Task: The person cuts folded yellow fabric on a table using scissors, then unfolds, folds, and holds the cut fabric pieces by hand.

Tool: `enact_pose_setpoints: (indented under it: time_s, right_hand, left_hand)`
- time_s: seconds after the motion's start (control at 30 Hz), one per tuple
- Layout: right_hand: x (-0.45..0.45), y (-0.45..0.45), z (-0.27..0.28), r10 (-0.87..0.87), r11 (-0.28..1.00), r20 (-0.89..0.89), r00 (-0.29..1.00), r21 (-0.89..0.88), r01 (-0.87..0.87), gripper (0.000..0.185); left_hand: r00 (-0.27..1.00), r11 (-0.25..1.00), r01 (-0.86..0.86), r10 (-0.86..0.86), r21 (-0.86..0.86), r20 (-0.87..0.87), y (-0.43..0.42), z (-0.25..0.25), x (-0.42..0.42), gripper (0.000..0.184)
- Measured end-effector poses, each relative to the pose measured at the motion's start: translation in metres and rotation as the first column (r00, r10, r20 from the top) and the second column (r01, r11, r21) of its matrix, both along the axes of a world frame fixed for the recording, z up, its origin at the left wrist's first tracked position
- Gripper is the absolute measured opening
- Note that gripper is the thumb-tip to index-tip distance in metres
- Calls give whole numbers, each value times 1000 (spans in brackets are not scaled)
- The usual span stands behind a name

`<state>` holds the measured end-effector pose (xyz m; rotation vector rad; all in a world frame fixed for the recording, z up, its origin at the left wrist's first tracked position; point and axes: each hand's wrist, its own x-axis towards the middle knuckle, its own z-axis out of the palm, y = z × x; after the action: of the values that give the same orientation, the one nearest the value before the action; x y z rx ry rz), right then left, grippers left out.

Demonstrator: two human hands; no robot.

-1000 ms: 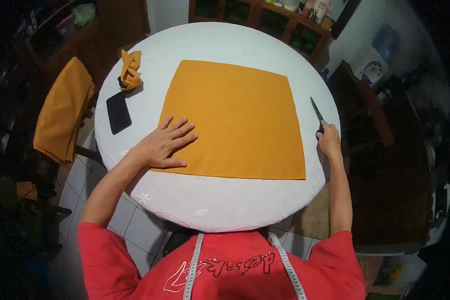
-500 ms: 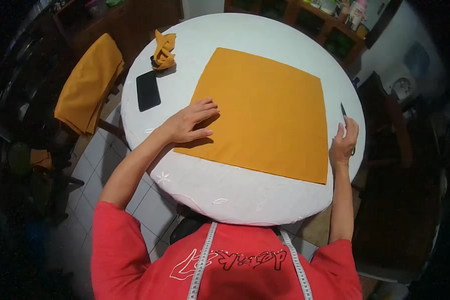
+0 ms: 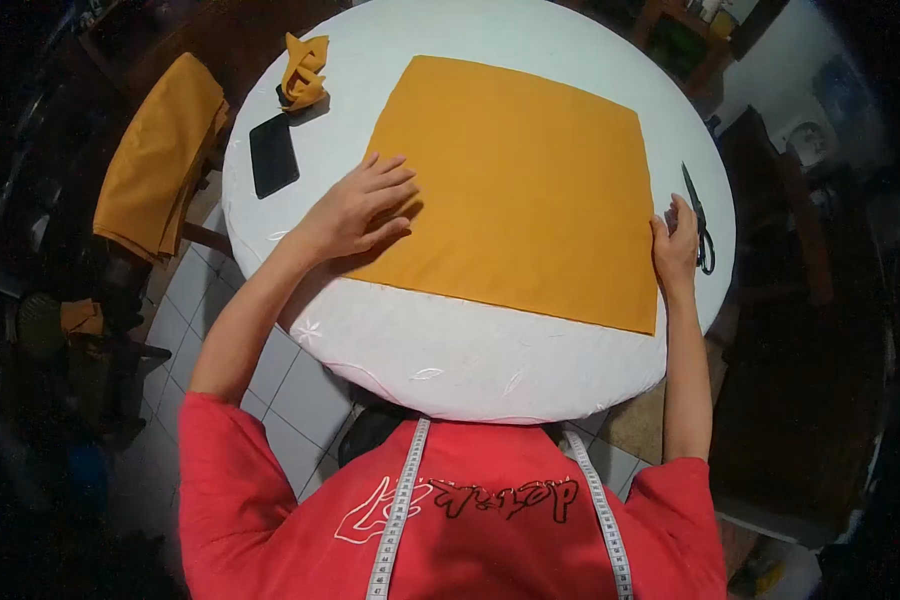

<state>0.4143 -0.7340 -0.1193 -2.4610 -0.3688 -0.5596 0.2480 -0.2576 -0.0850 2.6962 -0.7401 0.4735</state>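
A large mustard-yellow cloth (image 3: 520,190) lies flat on a round table with a white cover (image 3: 470,375). My left hand (image 3: 362,208) is over the cloth's left edge, fingers apart and nothing held. At the cloth's right edge is my right hand (image 3: 677,240), its fingers slightly curled and apart, holding nothing. Black-handled scissors (image 3: 703,225) lie just right of my right hand, blades pointing away from me. A measuring tape (image 3: 400,510) hangs around my neck over the red shirt.
A black phone (image 3: 274,156) and a crumpled yellow cloth piece (image 3: 304,75) lie at the table's left side. More yellow cloth (image 3: 160,160) hangs over a chair on the left. Dark wooden furniture (image 3: 790,400) stands at the right.
My right hand has let go of the scissors and moved left to the cloth's edge. My left hand remains by the cloth's left edge. The camera view has shifted.
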Motion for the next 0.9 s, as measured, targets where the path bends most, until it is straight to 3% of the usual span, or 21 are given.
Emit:
enact_pose_setpoints:
  time_s: [0.03, 0.13, 0.17, 0.2, 0.3, 0.43, 0.9]
  right_hand:
    - [-1, 2, 1, -6, 1000, -1, 1000, 3, 6, 44]
    - [15, -47, 24, 6, 1000, -10, 1000, 3, -6, 45]
    - [19, -56, 25, 9, 1000, -13, 1000, 2, -9, 46]
    - [20, -58, 26, 11, 1000, -19, 1000, -2, -11, 46]
    - [18, -60, 26, 22, 1000, -35, 999, -15, -22, 47]
    - [17, -61, 32, 1, 1000, -108, 994, 12, 0, 47]
    - [26, -80, 23, 25, 999, -99, 995, -21, -27, 46]
  left_hand:
    - [999, 1000, 10, -10, 1, 35, -5, 10, -4, 40]
    - [963, 871, 157, -31, -466, 267, -86, 97, -23, 37]
    - [949, 779, 214, -22, -590, 316, -106, 121, -33, 37]
    - [918, 502, 382, -113, -776, 379, -122, 137, -38, 45]
    - [793, 298, 605, -305, -738, 527, -137, 186, -52, 51]
    - [747, 277, 662, -317, -697, 584, -153, 194, -68, 51]
    - [750, 284, 662, -227, -694, 622, -183, 169, -81, 52]
